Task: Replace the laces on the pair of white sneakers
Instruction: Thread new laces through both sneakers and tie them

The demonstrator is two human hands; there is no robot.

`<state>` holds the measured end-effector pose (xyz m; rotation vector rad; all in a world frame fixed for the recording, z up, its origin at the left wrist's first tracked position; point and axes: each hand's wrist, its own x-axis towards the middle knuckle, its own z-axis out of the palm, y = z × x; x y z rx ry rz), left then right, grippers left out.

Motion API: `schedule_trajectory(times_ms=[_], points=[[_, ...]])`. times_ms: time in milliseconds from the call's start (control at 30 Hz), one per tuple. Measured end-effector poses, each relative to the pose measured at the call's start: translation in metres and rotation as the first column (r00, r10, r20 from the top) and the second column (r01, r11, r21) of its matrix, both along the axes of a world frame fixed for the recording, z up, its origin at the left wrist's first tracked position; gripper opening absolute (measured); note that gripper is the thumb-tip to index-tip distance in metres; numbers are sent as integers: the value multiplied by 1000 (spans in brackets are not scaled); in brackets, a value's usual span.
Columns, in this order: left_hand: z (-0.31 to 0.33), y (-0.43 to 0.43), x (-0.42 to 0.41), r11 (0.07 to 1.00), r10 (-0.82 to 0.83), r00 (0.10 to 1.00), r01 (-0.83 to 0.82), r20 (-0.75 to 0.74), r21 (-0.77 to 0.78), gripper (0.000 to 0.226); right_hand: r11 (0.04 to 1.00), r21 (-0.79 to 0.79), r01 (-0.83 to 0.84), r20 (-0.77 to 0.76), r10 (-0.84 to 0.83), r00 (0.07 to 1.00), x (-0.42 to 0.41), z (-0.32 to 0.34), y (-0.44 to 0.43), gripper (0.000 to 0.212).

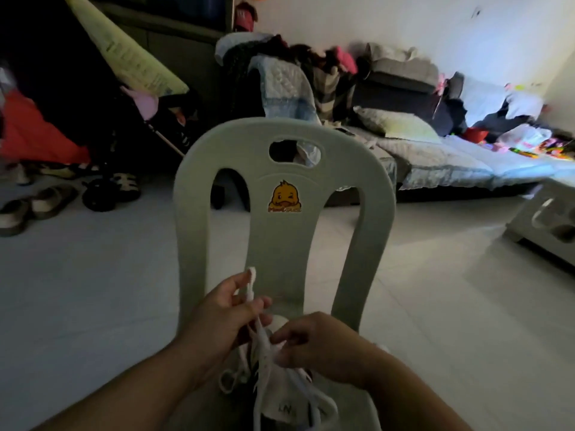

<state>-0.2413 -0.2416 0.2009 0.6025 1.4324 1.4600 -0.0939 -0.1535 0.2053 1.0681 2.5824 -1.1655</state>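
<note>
The sneaker (pixel 281 410) sits on the chair (pixel 280 244) seat under my hands, with "LN" legible on its tongue. A yellow duck sticker (pixel 284 196) marks the chair back; its lettering is too blurred to read. My left hand (pixel 224 318) pinches the white lace (pixel 250 283) end upright. My right hand (pixel 314 343) pinches the lace at the shoe. Bare floor (pixel 93 290) lies on both sides.

One pale plastic chair (pixel 280 244) with one duck sticker (pixel 284 196) on its back. One white sneaker (pixel 280 410) plainly visible on the seat; the loops of its white lace (pixel 251 281) are too tangled to count. Two beige slippers (pixel 51 199) on the floor. One sofa (pixel 435 164), with one grey pillow (pixel 395 122) on it.
</note>
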Motion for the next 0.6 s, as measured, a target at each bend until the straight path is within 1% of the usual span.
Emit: schedule_trajectory(times_ms=[67, 100, 133, 167, 200, 233, 300, 333, 367, 433, 500, 567, 600], points=[[-2, 3, 1, 998, -57, 996, 56, -61, -21, 37, 988, -53, 147, -128, -153, 980, 2, 0, 8, 18], [-4, 4, 2, 995, -101, 989, 98, -110, -30, 36, 962, -140, 234, -195, -259, 946, 1, 3, 12, 23], [-6, 4, 3, 989, -146, 971, 141, -189, -41, 36, 919, -256, 299, -238, -360, 902, 1, 7, 15, 29], [-7, 6, 5, 983, -182, 940, 175, -287, -50, 36, 882, -343, 324, -257, -420, 871, -1, 10, 18, 36], [-10, 7, 6, 977, -211, 900, 205, -383, -56, 37, 871, -371, 323, -262, -432, 863, -4, 11, 19, 39], [-12, 9, 7, 971, -232, 845, 234, -481, -57, 38, 882, -354, 312, -270, -416, 868, -7, 11, 18, 37], [-16, 11, 10, 957, -253, 705, 283, -662, -65, 38, 892, -305, 332, -314, -424, 850, -15, 7, 16, 22], [-16, 12, 12, 954, -252, 665, 295, -703, -62, 37, 884, -298, 359, -341, -450, 825, -18, 7, 16, 15], [-15, 13, 15, 952, -251, 671, 300, -697, -54, 35, 870, -309, 384, -367, -481, 796, -19, 5, 17, 12], [-12, 16, 17, 963, -234, 760, 266, -606, -39, 30, 838, -343, 424, -407, -540, 737, -16, 5, 22, 8], [-10, 18, 14, 978, -194, 813, 202, -549, -47, 24, 810, -393, 435, -430, -581, 691, -9, 8, 25, 5], [-9, 19, 10, 986, -167, 865, 157, -473, -62, 24, 759, -499, 418, -442, -638, 631, 0, 12, 27, 7], [-9, 19, 7, 990, -143, 904, 128, -404, -64, 26, 741, -523, 421, -443, -658, 609, 5, 13, 28, 9]])
